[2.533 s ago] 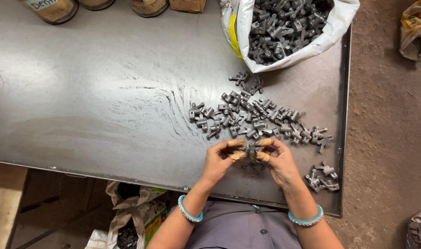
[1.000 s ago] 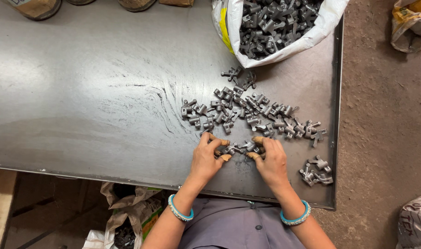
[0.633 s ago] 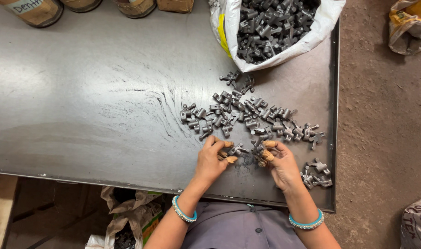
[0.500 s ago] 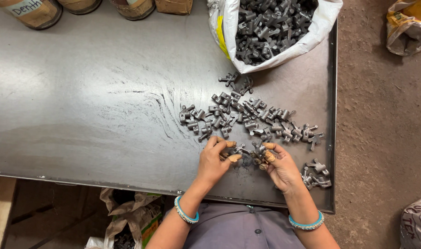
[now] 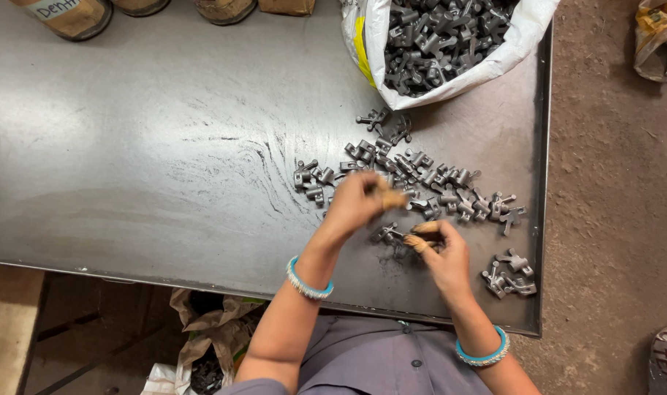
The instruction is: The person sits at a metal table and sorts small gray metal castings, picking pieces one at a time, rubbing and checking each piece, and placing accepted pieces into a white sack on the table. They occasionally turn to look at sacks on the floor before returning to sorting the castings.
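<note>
Our left hand [image 5: 359,201] reaches into the scattered metal parts [image 5: 428,186] on the tabletop [image 5: 165,146], grip unclear; our right hand [image 5: 439,252] pinches one small part [image 5: 387,234].

A dark, scuffed metal bench [image 5: 143,168] carries a loose scatter of small grey metal parts [image 5: 428,183] near its right side, a smaller cluster [image 5: 510,272] by the front right corner, a white sack [image 5: 450,44] full of such parts at the back edge, and several round containers [image 5: 70,14] along the far edge.

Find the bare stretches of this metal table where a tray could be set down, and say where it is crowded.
Free: the table's left and middle, between the jars, near edge and scattered metal parts. Crowded: the right side, around the sack and both hands.
</note>
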The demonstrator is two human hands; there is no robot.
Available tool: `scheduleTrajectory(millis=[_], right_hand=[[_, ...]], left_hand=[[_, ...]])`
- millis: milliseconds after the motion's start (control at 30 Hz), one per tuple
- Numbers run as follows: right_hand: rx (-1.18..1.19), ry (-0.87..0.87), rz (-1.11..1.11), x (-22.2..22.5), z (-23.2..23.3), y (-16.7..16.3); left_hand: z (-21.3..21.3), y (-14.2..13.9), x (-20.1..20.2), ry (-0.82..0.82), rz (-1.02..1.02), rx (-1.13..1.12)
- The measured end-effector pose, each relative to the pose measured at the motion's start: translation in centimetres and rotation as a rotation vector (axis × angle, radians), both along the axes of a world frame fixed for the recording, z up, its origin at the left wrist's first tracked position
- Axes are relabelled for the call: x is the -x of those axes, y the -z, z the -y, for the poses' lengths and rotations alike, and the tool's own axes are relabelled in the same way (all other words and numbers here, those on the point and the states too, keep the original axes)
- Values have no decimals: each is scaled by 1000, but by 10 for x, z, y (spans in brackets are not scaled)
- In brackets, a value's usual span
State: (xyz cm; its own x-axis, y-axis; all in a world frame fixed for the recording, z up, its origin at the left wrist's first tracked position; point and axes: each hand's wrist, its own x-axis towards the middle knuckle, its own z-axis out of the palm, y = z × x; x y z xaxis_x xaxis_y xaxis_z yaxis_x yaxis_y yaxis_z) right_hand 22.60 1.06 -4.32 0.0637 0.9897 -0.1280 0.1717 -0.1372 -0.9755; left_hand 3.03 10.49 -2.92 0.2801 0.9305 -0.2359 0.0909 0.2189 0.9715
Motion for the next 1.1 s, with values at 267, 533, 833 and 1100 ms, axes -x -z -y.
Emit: scheduleTrajectory(millis=[267, 533, 833, 1100], right_hand=[[-165, -181, 919, 62, 7, -29], [-361, -189, 742, 41, 13, -16], [118, -93, -401, 4, 9, 1], [117, 44, -470, 4, -10, -3]], left_hand=[[-13, -12, -24, -192, 657, -90], [47, 25, 20, -344, 258, -190], [77, 35, 10, -113, -140, -255], [39, 20, -11, -4, -186, -161]])
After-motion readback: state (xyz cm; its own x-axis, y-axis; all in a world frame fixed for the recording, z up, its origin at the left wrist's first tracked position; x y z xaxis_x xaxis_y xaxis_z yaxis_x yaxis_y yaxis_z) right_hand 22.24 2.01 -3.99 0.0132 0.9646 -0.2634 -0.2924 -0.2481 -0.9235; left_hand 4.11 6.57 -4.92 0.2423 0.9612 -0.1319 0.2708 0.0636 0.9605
